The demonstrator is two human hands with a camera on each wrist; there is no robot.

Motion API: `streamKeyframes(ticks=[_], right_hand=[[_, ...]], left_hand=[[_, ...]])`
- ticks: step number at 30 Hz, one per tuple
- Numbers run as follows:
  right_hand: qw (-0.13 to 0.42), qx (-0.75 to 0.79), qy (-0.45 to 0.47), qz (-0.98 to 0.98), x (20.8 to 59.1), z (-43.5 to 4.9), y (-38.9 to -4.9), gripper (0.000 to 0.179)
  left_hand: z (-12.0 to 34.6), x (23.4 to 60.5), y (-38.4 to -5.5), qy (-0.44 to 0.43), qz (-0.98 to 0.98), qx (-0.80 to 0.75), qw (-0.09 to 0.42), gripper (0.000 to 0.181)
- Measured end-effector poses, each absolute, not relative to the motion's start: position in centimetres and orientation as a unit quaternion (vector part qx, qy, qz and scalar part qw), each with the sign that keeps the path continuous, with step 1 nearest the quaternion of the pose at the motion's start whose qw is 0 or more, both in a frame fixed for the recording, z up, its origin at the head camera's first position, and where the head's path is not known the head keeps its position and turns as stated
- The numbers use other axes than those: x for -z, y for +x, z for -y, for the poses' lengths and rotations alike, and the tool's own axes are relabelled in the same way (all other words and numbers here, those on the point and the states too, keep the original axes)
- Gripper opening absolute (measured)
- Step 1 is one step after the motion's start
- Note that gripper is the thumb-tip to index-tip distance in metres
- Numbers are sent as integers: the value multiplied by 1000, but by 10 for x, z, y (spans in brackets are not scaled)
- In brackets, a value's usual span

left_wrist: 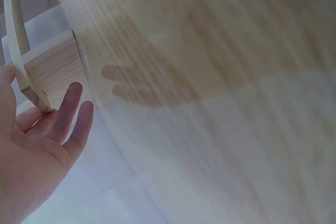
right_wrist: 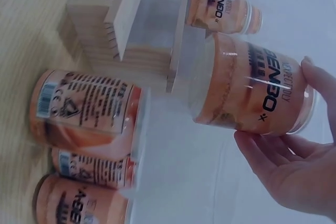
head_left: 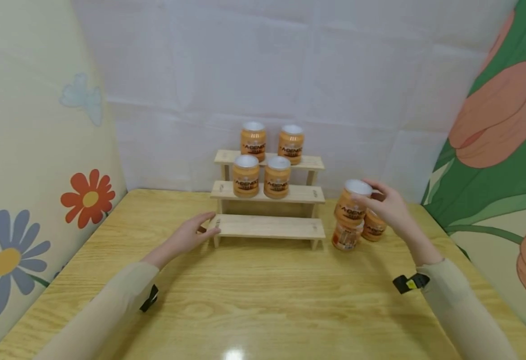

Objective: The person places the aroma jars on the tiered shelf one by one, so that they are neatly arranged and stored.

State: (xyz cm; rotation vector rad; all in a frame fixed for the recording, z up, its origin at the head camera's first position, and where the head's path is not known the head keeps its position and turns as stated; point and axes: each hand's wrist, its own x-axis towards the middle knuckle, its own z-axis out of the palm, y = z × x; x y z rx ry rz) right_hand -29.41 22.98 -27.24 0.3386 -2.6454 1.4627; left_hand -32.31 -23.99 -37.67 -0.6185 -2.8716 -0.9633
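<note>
My right hand (head_left: 391, 207) grips an orange jar (head_left: 351, 204) with a white top, thumb and fingers round its upper part. In the right wrist view that jar (right_wrist: 252, 85) is raised off the table, apart from the jars below. My left hand (head_left: 191, 232) holds the left end of the lowest step of a three-step wooden rack (head_left: 267, 226). The left wrist view shows the thumb and fingers around the board's end (left_wrist: 34, 95), with two fingers extended. Two matching jars (head_left: 245, 177) stand on the middle step and two more (head_left: 253, 142) on the top step.
On the table (head_left: 263, 300), right of the rack, stand a jar (head_left: 346, 238) under the held one and another jar (head_left: 374, 227) behind it. The right wrist view shows a third jar (right_wrist: 65, 166) there. A white cloth (head_left: 263, 65) hangs behind; flowered panels (head_left: 492, 200) border both sides.
</note>
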Motion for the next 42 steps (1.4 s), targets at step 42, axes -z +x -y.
streamKeyframes(ticks=[42], right_hand=[[79, -566, 147, 807, 290, -137, -384, 74]], left_hand=[[241, 379, -325, -203, 924, 323, 23, 67]])
